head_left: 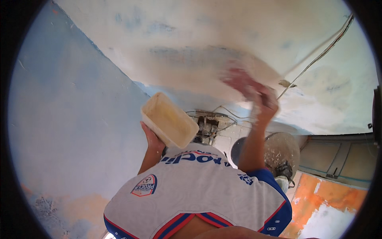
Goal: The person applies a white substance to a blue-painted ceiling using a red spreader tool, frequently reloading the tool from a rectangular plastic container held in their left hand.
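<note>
My left hand (152, 137) grips a whitish, rectangular plastic tub (169, 119) from its left side and underneath, with the fingers mostly hidden. The tub is tilted so that its open top shows, and a pale yellowish layer coats its inside. My right hand (266, 99) is raised at the wall (191, 67), closed around a reddish flat tool (238, 79). Motion smears this tool, so its exact kind is unclear. It appears to lie against or very close to the patchy cream and blue wall surface. White smears cover my right fingers and wrist.
A bluish wall (71, 99) meets the patchy wall at a corner on the left. A loose cable (318, 57) runs down the wall at right. Below are a dirty metal fixture (207, 126), a round spattered surface (282, 149) and an orange patched area (330, 199).
</note>
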